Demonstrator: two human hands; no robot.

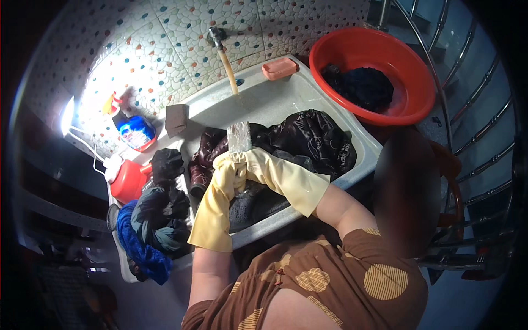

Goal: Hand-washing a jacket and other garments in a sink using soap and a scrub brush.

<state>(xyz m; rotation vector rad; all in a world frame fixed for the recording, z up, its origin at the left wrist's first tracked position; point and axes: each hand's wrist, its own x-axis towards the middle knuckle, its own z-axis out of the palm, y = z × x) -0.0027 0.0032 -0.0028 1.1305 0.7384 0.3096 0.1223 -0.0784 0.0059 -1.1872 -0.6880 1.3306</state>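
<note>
Both my hands wear yellow rubber gloves and meet over the sink (pixel 284 206). My left hand (pixel 225 165) and my right hand (pixel 253 159) are closed together around the lower end of a translucent, whitish piece (pixel 239 137), which looks like plastic; its exact kind is unclear. Just beyond and beneath them lies a dark, shiny padded garment (pixel 313 138) with pale lettering. Its maroon part (pixel 208 152) shows left of the gloves. Dark wet cloth (pixel 243 208) with suds rests below my hands.
A wall tap (pixel 215 35) carries a hose (pixel 227 70). Around the sink are a pink soap dish (pixel 279 68), a brown block (pixel 176 119), a spray bottle (pixel 136 132), a red jug (pixel 128 179), piled clothes (pixel 154 218), a lit lamp (pixel 68 115) and a red basin (pixel 406 90) holding dark cloth.
</note>
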